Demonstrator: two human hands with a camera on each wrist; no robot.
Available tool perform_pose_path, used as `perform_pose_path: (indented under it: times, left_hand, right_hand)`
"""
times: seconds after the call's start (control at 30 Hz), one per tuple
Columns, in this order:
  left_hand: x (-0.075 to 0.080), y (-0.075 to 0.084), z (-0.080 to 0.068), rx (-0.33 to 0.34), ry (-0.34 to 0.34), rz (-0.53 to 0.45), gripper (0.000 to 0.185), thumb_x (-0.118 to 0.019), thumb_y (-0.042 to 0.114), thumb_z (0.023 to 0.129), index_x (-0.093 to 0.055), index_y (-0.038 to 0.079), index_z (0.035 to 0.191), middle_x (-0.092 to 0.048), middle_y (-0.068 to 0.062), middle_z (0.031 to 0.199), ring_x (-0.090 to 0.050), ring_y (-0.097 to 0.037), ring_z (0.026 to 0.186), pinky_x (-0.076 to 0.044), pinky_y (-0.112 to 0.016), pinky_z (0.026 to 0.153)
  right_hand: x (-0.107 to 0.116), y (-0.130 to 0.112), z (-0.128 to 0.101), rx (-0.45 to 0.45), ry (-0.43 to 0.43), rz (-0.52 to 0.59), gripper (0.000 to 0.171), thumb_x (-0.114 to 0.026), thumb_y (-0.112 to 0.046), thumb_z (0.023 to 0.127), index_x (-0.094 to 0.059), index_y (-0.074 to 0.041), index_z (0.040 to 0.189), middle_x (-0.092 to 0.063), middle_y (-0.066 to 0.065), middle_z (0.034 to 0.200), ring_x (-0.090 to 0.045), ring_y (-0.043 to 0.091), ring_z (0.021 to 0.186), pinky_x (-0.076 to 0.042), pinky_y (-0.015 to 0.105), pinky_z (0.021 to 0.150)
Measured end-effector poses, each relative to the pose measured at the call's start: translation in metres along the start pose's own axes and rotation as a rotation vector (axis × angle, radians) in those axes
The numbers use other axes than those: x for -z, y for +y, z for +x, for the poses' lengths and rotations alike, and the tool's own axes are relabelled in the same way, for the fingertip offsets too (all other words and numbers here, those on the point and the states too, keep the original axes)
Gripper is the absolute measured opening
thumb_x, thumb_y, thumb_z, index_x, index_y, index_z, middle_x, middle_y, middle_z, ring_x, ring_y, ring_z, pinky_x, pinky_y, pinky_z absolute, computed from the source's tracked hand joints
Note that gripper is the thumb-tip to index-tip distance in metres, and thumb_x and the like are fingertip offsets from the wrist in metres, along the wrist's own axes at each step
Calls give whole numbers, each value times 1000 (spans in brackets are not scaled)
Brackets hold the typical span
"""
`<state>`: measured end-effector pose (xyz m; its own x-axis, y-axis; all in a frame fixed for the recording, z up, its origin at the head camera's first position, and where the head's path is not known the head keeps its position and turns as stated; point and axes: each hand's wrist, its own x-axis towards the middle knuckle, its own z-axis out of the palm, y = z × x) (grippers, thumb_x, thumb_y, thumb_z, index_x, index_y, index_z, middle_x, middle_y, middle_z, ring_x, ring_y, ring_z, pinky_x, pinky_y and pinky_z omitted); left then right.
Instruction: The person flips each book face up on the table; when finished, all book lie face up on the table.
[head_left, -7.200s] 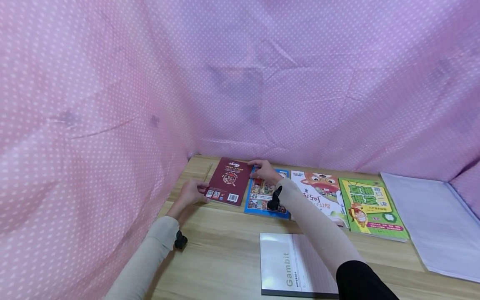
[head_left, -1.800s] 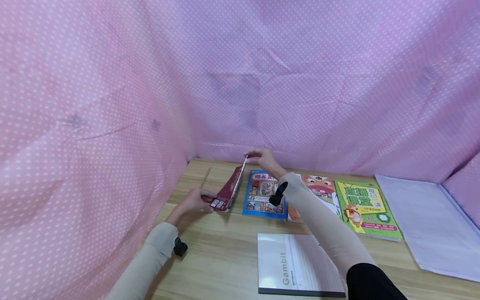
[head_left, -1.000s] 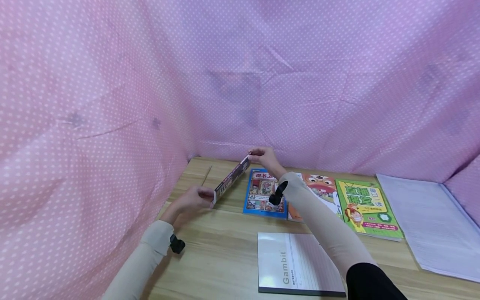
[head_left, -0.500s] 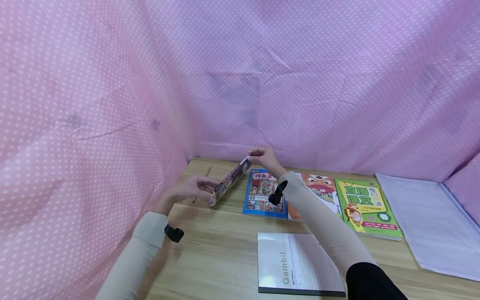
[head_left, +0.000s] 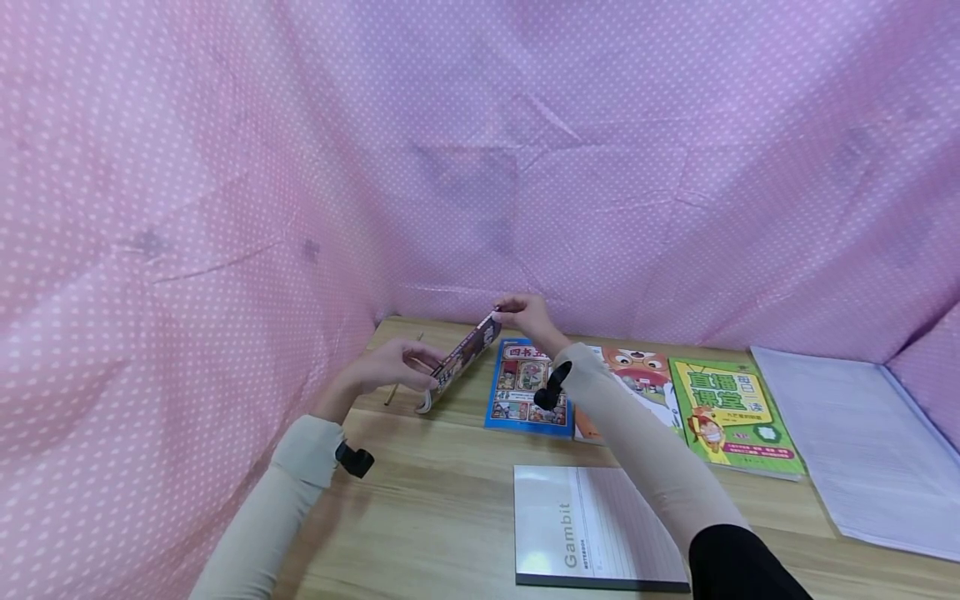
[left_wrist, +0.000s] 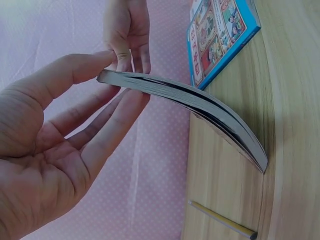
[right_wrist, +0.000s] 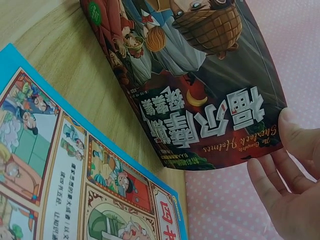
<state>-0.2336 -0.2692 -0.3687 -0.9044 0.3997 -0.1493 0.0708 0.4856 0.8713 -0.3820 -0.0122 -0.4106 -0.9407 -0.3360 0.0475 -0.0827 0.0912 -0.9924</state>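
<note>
Near the wooden table's [head_left: 450, 517] far left corner, a dark-red paperback comic book [head_left: 459, 362] stands tilted on its lower edge, bowed between left hand [head_left: 390, 367] and right hand [head_left: 525, 315], both pinching its edges; further bending may crease its spine.

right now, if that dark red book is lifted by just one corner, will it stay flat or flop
Probably flop. The dark red book already bows between the left hand and right hand, so it looks like a thin, bendy paperback. Its cover looks glossy, so it may slip from a light pinch. It seems light for its size.
</note>
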Motion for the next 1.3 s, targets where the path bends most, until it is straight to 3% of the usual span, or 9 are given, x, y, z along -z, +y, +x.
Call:
perform_pose_path:
  times: [0.2,0.33,0.5,0.77,1.0,1.3]
  left_hand:
    - [2,-2,1,12,85,-82,45,-69,-2,87,-62,-10,131,-68,-28,119,-70,-16,91,-63,-35,83]
    - [6,-1,1,-3,141,-109,43,-66,-6,87,-61,-13,129,-67,-31,119,-69,-13,88,-63,-33,79]
    - [11,-3,0,14,169,-124,42,-65,-6,90,-60,-14,130,-68,-30,116,-70,-11,84,-63,-33,78]
    - [16,-7,-2,56,224,-143,42,-66,-6,88,-62,-11,129,-70,-26,110,-71,-15,82,-60,-52,89]
    - [21,-10,-3,61,254,-114,42,-66,-4,87,-63,-12,129,-72,-22,107,-70,-13,82,-63,-40,82]
    - [28,-16,-4,59,326,-107,39,-66,-4,87,-65,-10,126,-73,-13,96,-71,-14,79,-62,-45,84]
  right_hand:
    - [-2,4,-1,91,-20,20,35,-76,-7,90,-69,5,123,-75,13,106,-70,14,91,-59,36,93]
    - [-5,6,0,118,-23,1,39,-75,-4,91,-67,3,128,-73,19,115,-70,20,100,-58,36,95]
    - [-11,15,5,61,-38,-52,46,-71,0,92,-61,0,137,-65,25,132,-65,35,121,-51,42,108]
    - [-14,33,0,65,-119,-50,48,-69,-1,94,-60,-4,140,-69,20,129,-67,29,119,-52,40,106]
    - [-21,48,2,-48,-119,-51,55,-68,-1,95,-54,-11,147,-62,18,141,-59,35,129,-48,50,110]
    - [-26,57,4,-76,-123,-59,56,-68,-4,96,-51,-9,149,-57,18,147,-53,36,136,-46,49,113]
